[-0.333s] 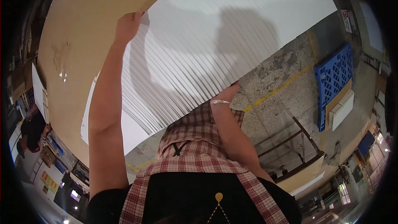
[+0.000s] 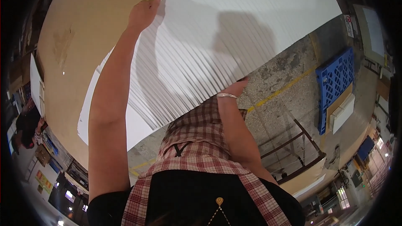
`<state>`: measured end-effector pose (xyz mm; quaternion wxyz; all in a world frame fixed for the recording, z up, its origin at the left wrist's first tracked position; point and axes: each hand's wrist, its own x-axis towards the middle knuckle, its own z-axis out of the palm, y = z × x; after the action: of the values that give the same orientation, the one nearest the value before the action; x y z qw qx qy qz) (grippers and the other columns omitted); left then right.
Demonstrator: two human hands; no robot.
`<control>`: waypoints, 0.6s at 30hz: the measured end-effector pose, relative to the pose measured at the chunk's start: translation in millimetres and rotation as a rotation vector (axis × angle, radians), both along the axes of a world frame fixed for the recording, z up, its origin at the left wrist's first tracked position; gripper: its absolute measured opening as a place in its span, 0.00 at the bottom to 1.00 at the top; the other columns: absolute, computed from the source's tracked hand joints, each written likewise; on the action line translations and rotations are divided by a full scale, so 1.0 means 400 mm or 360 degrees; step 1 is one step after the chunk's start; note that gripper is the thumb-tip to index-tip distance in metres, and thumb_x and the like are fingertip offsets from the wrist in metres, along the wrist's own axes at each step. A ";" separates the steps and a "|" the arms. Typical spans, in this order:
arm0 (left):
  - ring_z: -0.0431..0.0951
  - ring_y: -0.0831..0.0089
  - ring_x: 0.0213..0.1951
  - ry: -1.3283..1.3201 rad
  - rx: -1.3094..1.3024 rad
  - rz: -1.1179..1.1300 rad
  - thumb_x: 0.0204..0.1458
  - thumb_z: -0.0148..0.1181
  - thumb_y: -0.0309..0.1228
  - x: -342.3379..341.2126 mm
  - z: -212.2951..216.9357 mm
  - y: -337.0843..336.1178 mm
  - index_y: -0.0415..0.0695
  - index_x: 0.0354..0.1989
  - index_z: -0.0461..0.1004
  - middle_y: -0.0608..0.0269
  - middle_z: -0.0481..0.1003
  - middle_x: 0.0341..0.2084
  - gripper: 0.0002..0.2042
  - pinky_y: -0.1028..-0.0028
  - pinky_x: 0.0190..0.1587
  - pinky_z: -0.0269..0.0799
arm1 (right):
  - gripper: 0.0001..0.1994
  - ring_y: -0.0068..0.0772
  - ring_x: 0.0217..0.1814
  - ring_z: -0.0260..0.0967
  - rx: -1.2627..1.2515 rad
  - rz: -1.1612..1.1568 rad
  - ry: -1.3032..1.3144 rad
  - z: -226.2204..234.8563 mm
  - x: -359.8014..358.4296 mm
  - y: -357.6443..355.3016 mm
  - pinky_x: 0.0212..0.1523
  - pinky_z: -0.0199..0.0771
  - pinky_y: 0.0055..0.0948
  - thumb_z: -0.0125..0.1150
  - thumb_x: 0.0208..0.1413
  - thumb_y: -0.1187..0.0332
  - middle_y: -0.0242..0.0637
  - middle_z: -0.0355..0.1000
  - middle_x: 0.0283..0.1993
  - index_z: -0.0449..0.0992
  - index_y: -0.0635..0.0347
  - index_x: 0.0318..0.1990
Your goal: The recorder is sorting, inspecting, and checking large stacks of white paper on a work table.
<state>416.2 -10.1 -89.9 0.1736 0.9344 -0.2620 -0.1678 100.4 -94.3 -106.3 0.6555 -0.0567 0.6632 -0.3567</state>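
A wide spread of white sheets [image 2: 251,4], overlapping like a fan with many close-set edges, lies across the tan tabletop [image 2: 88,12]. My left hand [image 2: 144,14] is at the far edge of the spread, closed with its fingertips on that edge. At the near edge, my right hand [image 2: 236,88], with a bracelet at the wrist, grips the sheets from the side. Most of its fingers are hidden by the sheets. A few flat white sheets [image 2: 138,132] show beneath, sticking out past my left forearm. A shadow falls over the middle of the spread.
On the right a blue plastic pallet [image 2: 335,88] stands on the concrete floor, white boards [image 2: 342,115] leaning beside it. A dark metal frame [image 2: 303,159] is near my right elbow. Another person [image 2: 26,123] is at the far left.
My left hand has slid away and to the right along the far edge. My right hand has shifted slightly right along the near edge. The lower sheets show more at the left.
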 end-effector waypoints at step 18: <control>0.58 0.35 0.58 0.0464 0.0914 0.0445 0.27 0.74 0.50 -0.544 0.196 1.144 0.62 0.68 0.42 0.43 0.45 0.65 0.57 0.46 0.53 0.64 | 0.16 0.41 0.37 0.65 -0.2771 0.2358 0.1142 0.058 -0.049 0.181 0.38 0.68 0.37 0.63 0.46 0.68 0.38 0.65 0.34 0.75 0.63 0.44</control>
<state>198.6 447.7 -11.4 -0.0394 0.9381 -0.0460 -0.3410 81.0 -21.9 -83.2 0.2208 -0.9456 0.1505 -0.1854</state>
